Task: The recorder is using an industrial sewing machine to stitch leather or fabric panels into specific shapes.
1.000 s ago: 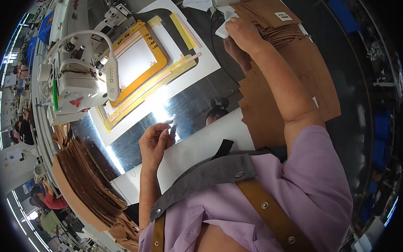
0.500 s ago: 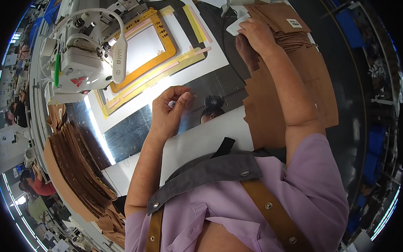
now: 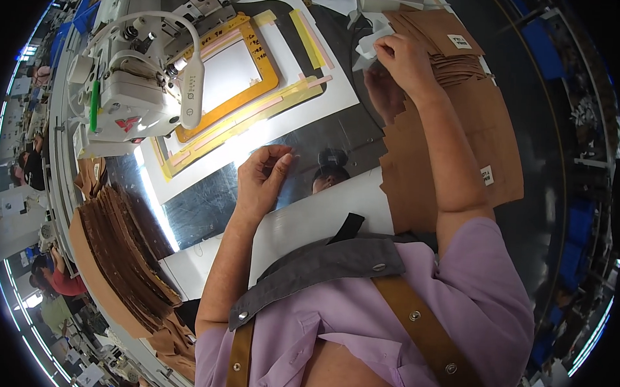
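Observation:
My right hand (image 3: pixel 405 59) is at the far right of the metal worktop, its thumb and fingers pinched together beside a small white slip of paper (image 3: pixel 371 45). Whether a bit of something is between those fingertips is too small to see. Lower and to the left, my left hand (image 3: pixel 261 181) hovers over the shiny metal plate (image 3: pixel 210 204) with thumb and curled fingers drawn together; what they may hold is hidden. Beyond it lies a yellow frame template (image 3: pixel 262 83) on a white sheet (image 3: pixel 337 95), partly under the sewing machine head (image 3: pixel 132 102).
Brown flat panels (image 3: pixel 421 149) with white labels lie under my right forearm, and more are stacked (image 3: pixel 428 27) behind. A thick row of brown pieces (image 3: pixel 116 255) stands at the left edge. Other people work at the far left.
My right hand has drawn back slightly from the white slip, its fingers more curled. The left hand keeps nearly the same pose. A white label by my right forearm now shows more fully.

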### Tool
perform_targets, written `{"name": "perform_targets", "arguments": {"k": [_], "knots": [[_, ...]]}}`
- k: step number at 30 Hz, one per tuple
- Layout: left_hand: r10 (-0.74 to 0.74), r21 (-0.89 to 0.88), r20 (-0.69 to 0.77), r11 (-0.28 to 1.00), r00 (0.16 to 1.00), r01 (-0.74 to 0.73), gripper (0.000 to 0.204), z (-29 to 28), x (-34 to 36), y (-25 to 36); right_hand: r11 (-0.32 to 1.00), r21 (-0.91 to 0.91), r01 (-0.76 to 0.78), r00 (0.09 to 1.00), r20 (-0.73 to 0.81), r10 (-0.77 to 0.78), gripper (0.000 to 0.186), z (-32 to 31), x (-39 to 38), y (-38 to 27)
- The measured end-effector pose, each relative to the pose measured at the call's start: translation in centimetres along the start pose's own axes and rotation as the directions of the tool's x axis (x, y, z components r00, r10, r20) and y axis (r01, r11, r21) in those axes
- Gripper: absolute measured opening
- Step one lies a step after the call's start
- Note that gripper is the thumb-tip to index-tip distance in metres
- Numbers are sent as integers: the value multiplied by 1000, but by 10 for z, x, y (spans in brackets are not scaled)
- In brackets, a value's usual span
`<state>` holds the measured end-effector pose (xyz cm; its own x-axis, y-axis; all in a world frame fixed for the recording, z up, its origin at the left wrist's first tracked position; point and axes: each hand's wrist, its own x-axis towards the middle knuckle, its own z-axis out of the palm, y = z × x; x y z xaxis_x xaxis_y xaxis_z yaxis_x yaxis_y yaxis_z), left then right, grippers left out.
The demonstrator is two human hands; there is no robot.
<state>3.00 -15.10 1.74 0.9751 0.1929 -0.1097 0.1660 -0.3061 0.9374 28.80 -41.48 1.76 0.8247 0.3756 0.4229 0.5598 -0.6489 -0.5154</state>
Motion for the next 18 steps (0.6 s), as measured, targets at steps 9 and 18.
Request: {"name": "perform_targets", "arguments": {"k": [9,18], "knots": [[-227,-339,-125,925,966,173,27,5,46,-1,907,342,243,923,206,-325,10,58,-65,-134],[-110,79,-556,980,824,184,19,-78,35,-49,868,78,490,775,418,-475,64,101,-71,-145]]}}
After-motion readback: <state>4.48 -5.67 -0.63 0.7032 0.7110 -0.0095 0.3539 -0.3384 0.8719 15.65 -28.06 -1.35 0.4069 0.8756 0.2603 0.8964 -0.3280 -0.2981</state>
